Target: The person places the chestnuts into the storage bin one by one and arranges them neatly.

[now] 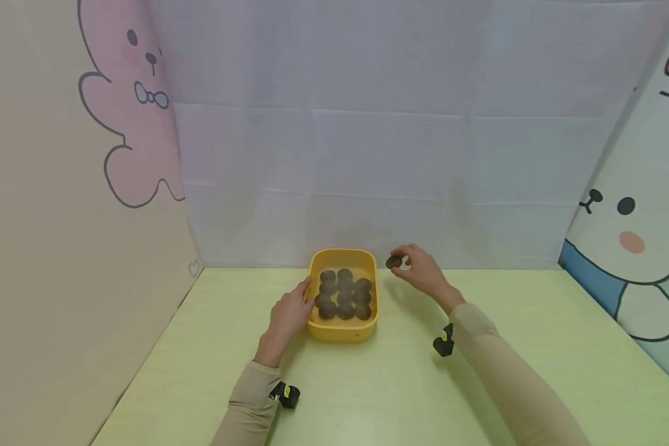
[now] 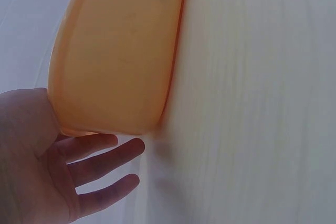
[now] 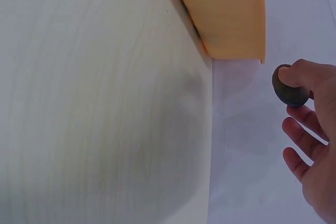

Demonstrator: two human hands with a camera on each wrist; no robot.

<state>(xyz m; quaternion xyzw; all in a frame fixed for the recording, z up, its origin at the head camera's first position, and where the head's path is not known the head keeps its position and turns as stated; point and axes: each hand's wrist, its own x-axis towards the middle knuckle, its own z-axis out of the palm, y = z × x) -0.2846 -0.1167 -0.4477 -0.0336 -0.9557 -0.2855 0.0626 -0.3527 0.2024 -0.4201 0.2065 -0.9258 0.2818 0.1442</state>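
Note:
A yellow plastic bin [image 1: 342, 333] stands near the back of the table, holding several dark brown round pieces [image 1: 344, 297] in rough rows. My left hand [image 1: 290, 313] holds the bin's left side, its thumb at the rim. In the left wrist view, the bin's outer wall [image 2: 118, 56] hides the thumb, and the other fingers [image 2: 107, 163] spread beside a corner. To the right of the bin, my right hand [image 1: 422, 271] pinches one smooth, dark oval piece [image 3: 290, 88] between thumb and fingers, above the table. Its exact kind cannot be told.
The pale wooden table [image 1: 368, 396] runs back to a white cloth backdrop [image 1: 384, 155]. Side panels with a pink cartoon animal [image 1: 139, 142] and a white one [image 1: 624, 241] flank it. Black wrist cameras hang below both sleeves.

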